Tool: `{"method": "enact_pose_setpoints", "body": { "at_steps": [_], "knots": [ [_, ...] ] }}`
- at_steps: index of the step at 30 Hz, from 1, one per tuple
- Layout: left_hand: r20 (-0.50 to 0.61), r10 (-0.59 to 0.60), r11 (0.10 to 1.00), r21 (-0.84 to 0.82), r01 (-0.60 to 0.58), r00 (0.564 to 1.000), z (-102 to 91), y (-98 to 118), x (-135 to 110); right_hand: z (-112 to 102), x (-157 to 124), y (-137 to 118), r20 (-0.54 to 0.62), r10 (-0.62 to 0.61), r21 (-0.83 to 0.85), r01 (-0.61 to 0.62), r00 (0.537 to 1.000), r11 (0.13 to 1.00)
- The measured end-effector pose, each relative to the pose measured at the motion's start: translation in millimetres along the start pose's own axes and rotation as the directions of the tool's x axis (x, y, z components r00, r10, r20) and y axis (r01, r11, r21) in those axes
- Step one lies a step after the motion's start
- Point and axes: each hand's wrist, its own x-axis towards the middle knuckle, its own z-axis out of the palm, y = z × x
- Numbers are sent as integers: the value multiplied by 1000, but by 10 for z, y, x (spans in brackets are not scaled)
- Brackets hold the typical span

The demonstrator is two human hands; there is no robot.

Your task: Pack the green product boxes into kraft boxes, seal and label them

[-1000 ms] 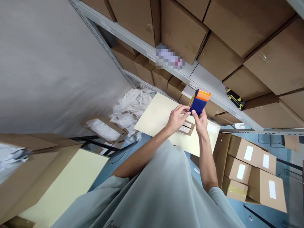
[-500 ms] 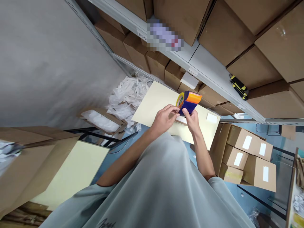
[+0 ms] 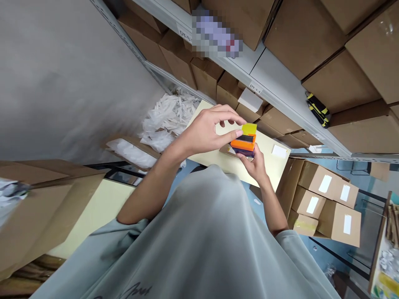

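Observation:
An orange and blue tape dispenser [image 3: 243, 143] with a yellow tape roll [image 3: 249, 128] is held in front of me above a cream board [image 3: 264, 145]. My right hand [image 3: 254, 164] grips it from below. My left hand [image 3: 212, 131] is raised beside it, thumb and fingers pinching at the dispenser's near edge. What the pinch holds is too small to make out. A small flat cardboard piece [image 3: 225, 148] lies on the board under the hands.
Grey metal shelving [image 3: 274, 97] packed with brown cartons [image 3: 289, 37] runs along the right. A pile of white plastic wrappers [image 3: 170, 118] lies by the wall. Labelled cartons [image 3: 327, 203] sit low at right. An open carton [image 3: 46, 207] stands at left.
The dispenser has dropped lower and turned so its orange top faces me. My left hand has lifted and shifted to pinch at its edge.

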Motion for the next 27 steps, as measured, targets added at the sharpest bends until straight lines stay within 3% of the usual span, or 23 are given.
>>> {"method": "enact_pose_setpoints", "body": {
  "at_steps": [4, 9, 16, 22, 24, 27],
  "knots": [
    [58, -65, 997, -24, 67, 996, -15, 21, 13, -114, -69, -13, 14, 13, -41, -13, 1000, 999],
    [-8, -102, 991, -88, 101, 995, 51, -52, 10, -213, -106, -53, -2, -10, -99, 10, 1000, 995],
    [15, 102, 986, 133, -103, 995, 157, 56, -108, -295, -159, -30, -56, -201, -317, 173, 978, 933],
    [-62, 181, 965, 204, -165, 981, 183, 317, -348, -408, -228, -36, -46, -483, -433, 419, 874, 798],
    [-88, 222, 957, 208, -200, 971, 171, 363, -415, -441, -253, -57, -35, -517, -468, 443, 855, 765],
    [-104, 226, 955, 218, -200, 969, 158, 349, -494, -468, -310, -102, 18, -497, -505, 437, 867, 744]
  ]
}}
